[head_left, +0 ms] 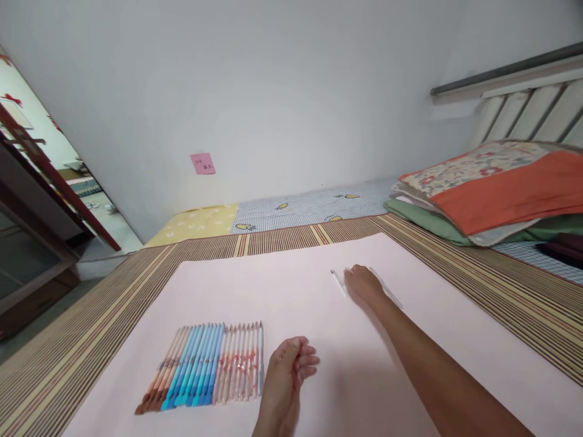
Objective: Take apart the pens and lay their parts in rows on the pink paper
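My right hand point(363, 283) reaches to the far part of a pale pink sheet point(255, 285), fingers curled down onto it; what they hold, if anything, is hidden. Just left of its fingertips lies a slim white pen point(337, 283) with a dark tip. Another pale, see-through pen-like stick point(387, 287) lies right of the wrist. My left hand point(293, 364) hovers over the near part of the sheet, holding nothing, with loosely bent fingers apart. To its left is a neat row of pens, grouped as brown-orange pens point(159, 379), blue pens point(195, 364) and pale pens with red patterns point(239, 364).
The sheet lies on a striped mat point(104, 309). Behind it are a yellow and checked cloth point(300, 209) and a white wall bearing a pink note point(203, 164). Folded bedding point(496, 188) is piled at right, beneath a radiator point(532, 112). A doorway stands at left.
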Tool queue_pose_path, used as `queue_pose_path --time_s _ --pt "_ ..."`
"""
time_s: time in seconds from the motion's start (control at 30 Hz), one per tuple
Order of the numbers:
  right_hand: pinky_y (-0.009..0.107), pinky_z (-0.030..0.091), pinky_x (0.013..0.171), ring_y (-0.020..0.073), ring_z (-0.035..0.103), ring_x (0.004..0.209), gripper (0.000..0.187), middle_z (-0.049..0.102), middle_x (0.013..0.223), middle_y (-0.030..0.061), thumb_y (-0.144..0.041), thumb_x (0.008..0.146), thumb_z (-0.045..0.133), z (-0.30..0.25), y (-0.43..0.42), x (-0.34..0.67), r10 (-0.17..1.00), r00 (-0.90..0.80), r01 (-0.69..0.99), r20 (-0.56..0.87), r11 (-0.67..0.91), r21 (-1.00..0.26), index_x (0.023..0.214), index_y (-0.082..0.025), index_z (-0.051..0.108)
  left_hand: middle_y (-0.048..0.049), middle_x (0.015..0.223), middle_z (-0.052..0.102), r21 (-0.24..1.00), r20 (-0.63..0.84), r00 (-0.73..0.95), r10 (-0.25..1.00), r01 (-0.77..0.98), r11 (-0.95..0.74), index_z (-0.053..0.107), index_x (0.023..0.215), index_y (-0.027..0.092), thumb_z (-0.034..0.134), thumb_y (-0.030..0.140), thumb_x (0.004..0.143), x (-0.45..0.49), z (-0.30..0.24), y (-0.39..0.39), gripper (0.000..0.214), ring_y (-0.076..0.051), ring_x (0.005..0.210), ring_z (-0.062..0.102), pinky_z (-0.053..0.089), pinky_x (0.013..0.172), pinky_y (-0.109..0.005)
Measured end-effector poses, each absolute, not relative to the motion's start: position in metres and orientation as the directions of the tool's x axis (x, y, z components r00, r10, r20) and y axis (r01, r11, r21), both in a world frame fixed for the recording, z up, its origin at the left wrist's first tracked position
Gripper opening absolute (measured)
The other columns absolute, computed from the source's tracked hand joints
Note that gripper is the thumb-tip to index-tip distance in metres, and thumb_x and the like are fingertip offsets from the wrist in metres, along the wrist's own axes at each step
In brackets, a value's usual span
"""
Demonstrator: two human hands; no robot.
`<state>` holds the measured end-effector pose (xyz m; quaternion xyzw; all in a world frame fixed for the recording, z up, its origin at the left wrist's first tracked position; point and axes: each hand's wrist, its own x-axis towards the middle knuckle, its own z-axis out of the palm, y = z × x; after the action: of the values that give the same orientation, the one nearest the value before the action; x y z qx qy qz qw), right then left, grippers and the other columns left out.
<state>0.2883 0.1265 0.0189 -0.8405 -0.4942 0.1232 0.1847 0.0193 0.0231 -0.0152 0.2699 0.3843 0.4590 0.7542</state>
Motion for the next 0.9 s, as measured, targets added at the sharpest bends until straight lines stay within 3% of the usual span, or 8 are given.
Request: queue_pose_path --time_s 0.13,0.4,0.53,0.67,0.9 --pt "0.026 0.040 0.068 0.0202 0.065 0.091 0.026 0.072 0.100 0.0121 -0.018 0.091 0.043 0.026 0.096 0.291 0.886 0.464 0.784 0.015 -0.403 -0.472 0.098 -0.014 0.067 -0.0100 0.079 0.075 0.757 -0.349 0.286 0.893 -0.476 0.448 0.071 0.088 0.011 0.079 0.041 0.075 0.020 -0.015 0.023 0.034 -0.018 0.068 0.070 0.052 0.061 -0.026" --pt "0.026 0.029 0.056 0.0161 0.059 0.066 0.025 0.066 0.074 0.0052 -0.010 0.089 0.042 0.022 0.057 0.271 0.881 0.472 0.793 0.023 -0.413 -0.448 0.075 -0.018 0.060 -0.0101 0.078 0.075 0.767 -0.353 0.262 0.898 -0.469 0.439 0.071 0.086 0.011 0.082 0.043 0.071 0.022 -0.011 0.021 0.037 -0.018 0.066 0.070 0.052 0.060 -0.025" --pt "0.026 0.030 0.057 0.0168 0.060 0.069 0.024 0.067 0.084 0.0075 -0.015 0.095 0.039 0.018 0.045 0.253 0.884 0.465 0.810 0.048 -0.403 -0.426 0.082 -0.017 0.059 -0.0102 0.078 0.075 0.764 -0.355 0.259 0.898 -0.472 0.439 0.072 0.087 0.011 0.082 0.045 0.069 0.022 -0.011 0.021 0.039 -0.018 0.067 0.070 0.052 0.061 -0.025" --pt "0.026 0.035 0.065 0.0199 0.063 0.088 0.012 0.066 0.100 0.0090 -0.028 0.095 0.051 0.011 0.030 0.238 0.910 0.404 0.861 0.093 -0.344 -0.373 0.094 -0.018 0.058 -0.0103 0.077 0.075 0.762 -0.357 0.265 0.896 -0.473 0.443 0.072 0.086 0.011 0.083 0.045 0.068 0.023 -0.012 0.022 0.040 -0.018 0.066 0.070 0.052 0.060 -0.025" --pt "0.026 0.030 0.057 0.0177 0.061 0.069 0.013 0.067 0.078 0.0051 -0.018 0.088 0.049 0.004 0.016 0.246 0.913 0.406 0.851 -0.047 -0.396 -0.346 0.077 -0.020 0.056 -0.0104 0.078 0.076 0.767 -0.352 0.268 0.897 -0.467 0.441 0.071 0.087 0.011 0.081 0.042 0.072 0.021 -0.010 0.020 0.036 -0.018 0.067 0.070 0.052 0.061 -0.025"
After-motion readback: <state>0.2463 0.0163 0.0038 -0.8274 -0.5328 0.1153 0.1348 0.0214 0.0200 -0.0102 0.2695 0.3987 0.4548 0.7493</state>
